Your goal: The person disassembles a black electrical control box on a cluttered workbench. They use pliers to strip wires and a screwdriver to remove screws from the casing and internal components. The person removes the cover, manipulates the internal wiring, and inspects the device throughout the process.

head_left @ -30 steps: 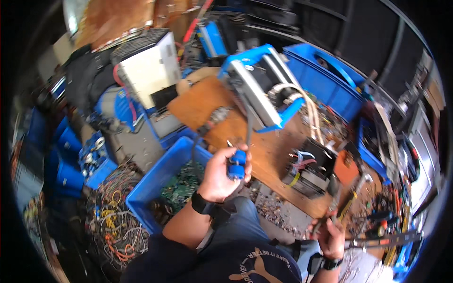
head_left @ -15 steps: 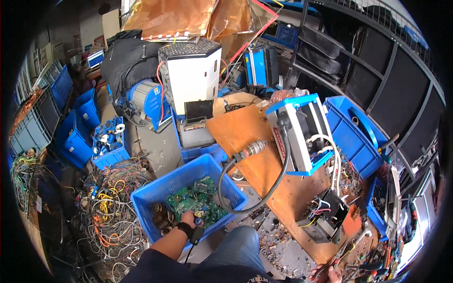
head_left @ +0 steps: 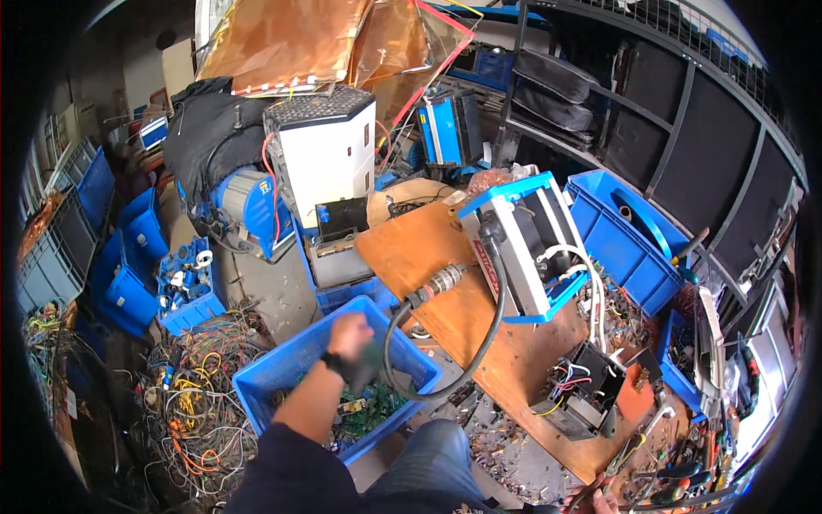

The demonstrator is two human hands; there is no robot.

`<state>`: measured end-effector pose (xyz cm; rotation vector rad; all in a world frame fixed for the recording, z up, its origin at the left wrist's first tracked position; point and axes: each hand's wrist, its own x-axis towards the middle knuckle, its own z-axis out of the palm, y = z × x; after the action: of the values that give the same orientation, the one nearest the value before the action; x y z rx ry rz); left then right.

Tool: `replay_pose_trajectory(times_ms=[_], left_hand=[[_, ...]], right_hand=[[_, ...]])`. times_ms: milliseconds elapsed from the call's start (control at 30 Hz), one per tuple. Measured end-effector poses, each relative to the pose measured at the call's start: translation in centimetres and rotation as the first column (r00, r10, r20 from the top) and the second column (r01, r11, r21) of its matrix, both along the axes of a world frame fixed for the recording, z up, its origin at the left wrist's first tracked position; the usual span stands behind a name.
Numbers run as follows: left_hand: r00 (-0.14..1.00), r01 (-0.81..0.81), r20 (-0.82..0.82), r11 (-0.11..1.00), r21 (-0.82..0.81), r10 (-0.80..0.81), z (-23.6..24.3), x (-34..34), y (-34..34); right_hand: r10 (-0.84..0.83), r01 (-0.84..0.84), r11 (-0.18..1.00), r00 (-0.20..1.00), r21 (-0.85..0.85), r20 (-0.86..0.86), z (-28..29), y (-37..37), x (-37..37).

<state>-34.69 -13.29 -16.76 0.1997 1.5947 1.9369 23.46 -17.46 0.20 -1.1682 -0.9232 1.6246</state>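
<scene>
My left hand [head_left: 348,336] is raised over the blue crate [head_left: 250,385] of green circuit boards [head_left: 377,411]; motion blur hides its fingers and whether anything is in them. A small blue piece [head_left: 324,214] shows against a dark panel behind the crate; whether it rests there cannot be told. At the bottom right my right hand [head_left: 599,499], partly cut off, grips a hand tool [head_left: 586,495] beside the wooden board [head_left: 411,240]. On that board are a blue-and-silver housing [head_left: 535,308] with a thick cable and connector [head_left: 435,285], and an opened black unit [head_left: 582,390].
Blue crates [head_left: 141,257] stand at left above tangled wires [head_left: 197,403]. A white cabinet [head_left: 317,146], blue drum [head_left: 244,206] and copper-coloured sheets [head_left: 282,43] fill the back. A blue tub [head_left: 625,265], metal rack [head_left: 651,120] and scattered tools [head_left: 685,480] are at right.
A second ago my left hand held a blue component at the centre; it then dipped into the crate and has now lifted, blurred. My right hand has moved lower in view, still gripping the tool.
</scene>
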Motion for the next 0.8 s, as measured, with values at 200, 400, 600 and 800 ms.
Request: replay_pose_trajectory(times_ms=[200, 400, 600, 800], left_hand=[[0.947, 0.223, 0.259, 0.969, -0.103, -0.19, -4.3, 11.0, -4.2], [0.96, 0.279, -0.048, 0.959, 0.039, -0.277, -8.6, 6.1, -6.0], [0.934, -0.031, -0.356, 0.992, -0.12, -0.014, 0.0, 6.0, -5.2], [0.709, 0.004, -0.703, 0.998, -0.06, -0.045, 5.6, 12.2, -3.5]], right_hand=[[-0.084, -0.374, 0.84, 0.628, 0.394, 0.773, -1.3, 0.6, 3.0], [-0.097, 0.09, 0.991, 0.993, -0.1, -0.072, -3.5, 0.5, 2.2], [0.024, -0.022, 0.993, 1.0, -0.114, 0.017, -3.6, 1.3, 2.4], [-0.089, 0.088, 0.996, 0.926, 0.02, 0.366, -1.3, 2.9, 3.1]])
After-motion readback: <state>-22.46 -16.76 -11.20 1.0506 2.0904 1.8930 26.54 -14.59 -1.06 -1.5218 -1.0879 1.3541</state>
